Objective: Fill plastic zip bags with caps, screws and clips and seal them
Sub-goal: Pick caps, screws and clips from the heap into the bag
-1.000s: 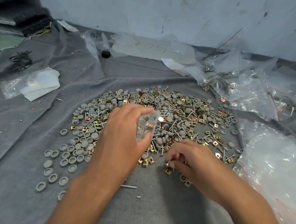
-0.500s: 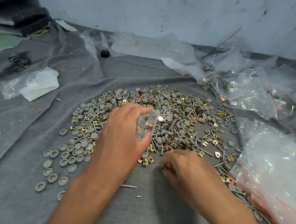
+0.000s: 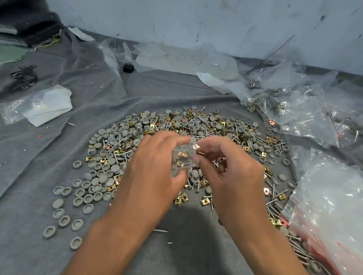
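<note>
The wrinkled grey cloth sheet [image 3: 38,172] covers the whole work surface. On it, in front of you, lies the broad mixed heap of round grey plastic caps, silver screws and small brass-coloured square clips [image 3: 198,125]. A stack of empty clear zip bags with red seal lines [image 3: 330,208] sits at your right, its edge lying over the heap's stray screws. Filled clear bags [image 3: 293,105] are piled beyond it, near the wall.

Your left hand [image 3: 153,169] holds a small clear plastic zip bag [image 3: 182,158] upright above the middle of the heap, thumb on the near face and fingers curled round the far face. Grey caps and at least two brass clips show through the plastic.

Your right hand [image 3: 229,173] is at the bag's mouth. Its thumb and forefinger pinch something small and dark brass-coloured, probably a clip [image 3: 201,153], just beside the top edge; the other fingers are loosely curled. Whether they hold more parts, I cannot tell.

Judgement: filling step, mid-count, bag not yet sealed.

The next move calls for you to keep the mouth spread with your left fingers, drop the pinched piece clear of the seal track, then check for screws. None can be made out in the bag from here.
</note>
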`<state>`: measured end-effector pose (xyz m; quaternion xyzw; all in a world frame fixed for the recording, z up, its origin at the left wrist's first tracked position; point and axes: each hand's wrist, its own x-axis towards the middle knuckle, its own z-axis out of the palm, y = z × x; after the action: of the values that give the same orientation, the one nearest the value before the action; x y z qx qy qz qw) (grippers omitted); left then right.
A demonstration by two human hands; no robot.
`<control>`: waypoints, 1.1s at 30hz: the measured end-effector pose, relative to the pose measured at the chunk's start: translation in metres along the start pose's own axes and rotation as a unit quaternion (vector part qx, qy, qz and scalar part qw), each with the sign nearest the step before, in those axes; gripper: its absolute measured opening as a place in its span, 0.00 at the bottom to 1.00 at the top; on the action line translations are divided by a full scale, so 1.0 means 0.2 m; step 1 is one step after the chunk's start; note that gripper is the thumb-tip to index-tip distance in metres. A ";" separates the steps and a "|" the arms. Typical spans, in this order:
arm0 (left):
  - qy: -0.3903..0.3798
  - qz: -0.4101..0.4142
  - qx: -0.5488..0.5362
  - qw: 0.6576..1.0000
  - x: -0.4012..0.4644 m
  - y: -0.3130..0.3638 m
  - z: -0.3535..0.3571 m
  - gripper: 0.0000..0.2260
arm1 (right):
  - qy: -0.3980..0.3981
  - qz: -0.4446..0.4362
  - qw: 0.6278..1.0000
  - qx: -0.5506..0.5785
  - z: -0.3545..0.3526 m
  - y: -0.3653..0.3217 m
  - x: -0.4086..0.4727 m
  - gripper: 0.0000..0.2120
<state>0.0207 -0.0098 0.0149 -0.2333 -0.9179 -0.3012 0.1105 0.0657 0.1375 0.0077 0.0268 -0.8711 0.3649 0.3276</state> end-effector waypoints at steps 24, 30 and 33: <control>0.022 -0.018 -0.032 0.999 0.01 -0.02 -0.04 0.24 | -0.328 0.120 0.924 -0.155 0.04 0.06 -0.13 0.04; 0.021 -0.019 -0.029 0.999 0.01 -0.01 -0.04 0.23 | -0.269 0.217 0.938 0.021 -0.01 0.12 -0.08 0.07; 0.019 -0.018 -0.034 0.999 0.01 -0.01 -0.03 0.24 | -0.231 0.272 0.913 0.198 -0.03 0.10 -0.05 0.09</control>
<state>0.0188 -0.0151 0.0195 -0.2149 -0.9090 -0.3382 0.1151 0.0703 0.1541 -0.0077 -0.0629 -0.8059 0.5887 -0.0070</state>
